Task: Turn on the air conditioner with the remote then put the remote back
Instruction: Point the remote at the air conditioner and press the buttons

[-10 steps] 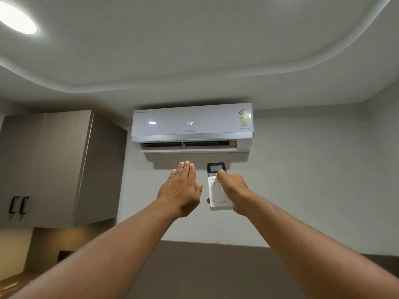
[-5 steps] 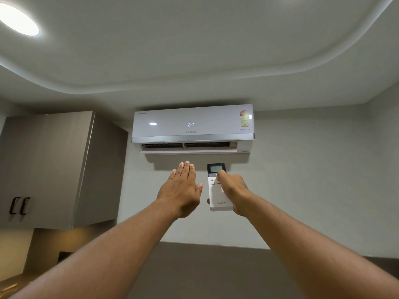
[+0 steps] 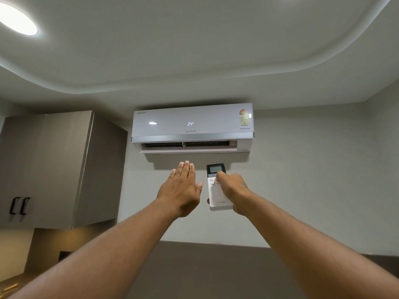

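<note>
1. Nothing has shifted to speak of since the earlier frames: both arms remain raised toward the wall unit, and the display on it reads 24 as before.
2. Right hand (image 3: 232, 189): fingers closed round a white remote (image 3: 218, 192), held upright with its dark screen end uppermost. The thumb lies over the upper buttons, just beneath the screen; whether it is pressing cannot be told.
3. Left hand (image 3: 180, 189): flat and empty, fingers together and extended upward, back of the hand toward the camera, thumb out to the side. It stands just beside the remote, not touching it.
4. The remote is therefore in the air, below the air conditioner (image 3: 192, 127) and pointing up at it.
5. Air conditioner: white, wall-mounted close under the ceiling, lettering "LLOYD" and "INVERTER" legible on the front. The bottom flap stands open, the dark vent showing behind it. An energy label sits at its upper right corner.
6. Surroundings: a grey wall cabinet (image 3: 54, 167) with two dark handles hangs to the left; a round ceiling light (image 3: 17, 19) is lit at upper left.
</note>
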`<act>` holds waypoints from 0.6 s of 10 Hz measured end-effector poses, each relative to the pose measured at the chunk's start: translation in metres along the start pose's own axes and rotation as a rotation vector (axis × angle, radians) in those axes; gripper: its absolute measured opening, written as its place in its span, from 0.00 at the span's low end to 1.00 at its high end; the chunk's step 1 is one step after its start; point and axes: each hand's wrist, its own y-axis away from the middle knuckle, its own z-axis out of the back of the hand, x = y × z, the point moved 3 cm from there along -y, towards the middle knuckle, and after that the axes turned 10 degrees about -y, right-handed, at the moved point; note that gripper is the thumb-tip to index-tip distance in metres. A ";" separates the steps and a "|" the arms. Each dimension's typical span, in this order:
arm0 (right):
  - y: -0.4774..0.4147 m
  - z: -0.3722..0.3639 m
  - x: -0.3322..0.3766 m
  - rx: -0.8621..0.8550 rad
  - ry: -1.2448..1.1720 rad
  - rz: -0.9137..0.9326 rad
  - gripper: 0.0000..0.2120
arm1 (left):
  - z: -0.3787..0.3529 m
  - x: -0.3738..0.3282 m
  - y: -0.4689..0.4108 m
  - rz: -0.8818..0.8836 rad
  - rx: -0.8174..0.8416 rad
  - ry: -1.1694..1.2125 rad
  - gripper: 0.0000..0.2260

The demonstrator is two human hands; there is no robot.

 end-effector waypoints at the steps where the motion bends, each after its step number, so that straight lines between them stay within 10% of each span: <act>1: 0.001 0.001 0.000 0.008 -0.019 -0.005 0.07 | 0.000 0.000 0.000 0.001 0.002 0.000 0.30; 6: 0.003 0.000 0.000 0.013 -0.019 -0.015 0.07 | 0.000 0.002 0.002 0.002 -0.005 0.006 0.30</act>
